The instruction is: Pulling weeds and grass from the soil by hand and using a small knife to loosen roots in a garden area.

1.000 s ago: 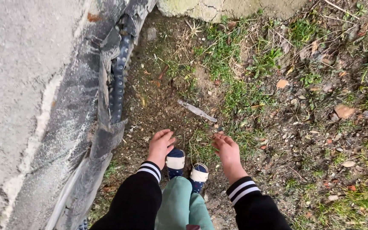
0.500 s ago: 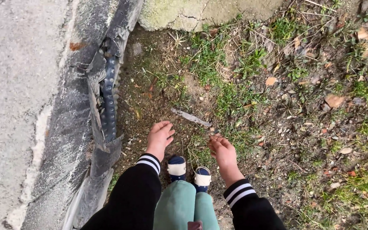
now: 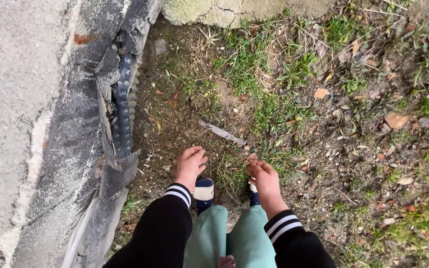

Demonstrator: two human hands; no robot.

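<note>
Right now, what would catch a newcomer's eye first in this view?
First, the two bare hands at bottom centre: the left hand and right hand, both empty with fingers loosely curled, above blue-and-white shoes and green trousers. Next, the torn black dimpled sheet peeling off the grey wall on the left. Ahead of the hands, a pale flat shard lies on bare soil beside patchy grass.

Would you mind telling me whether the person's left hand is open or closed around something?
Open: the left hand hangs with fingers loosely spread and nothing in it, above the bare brown soil beside the navy-and-white shoe.
</note>
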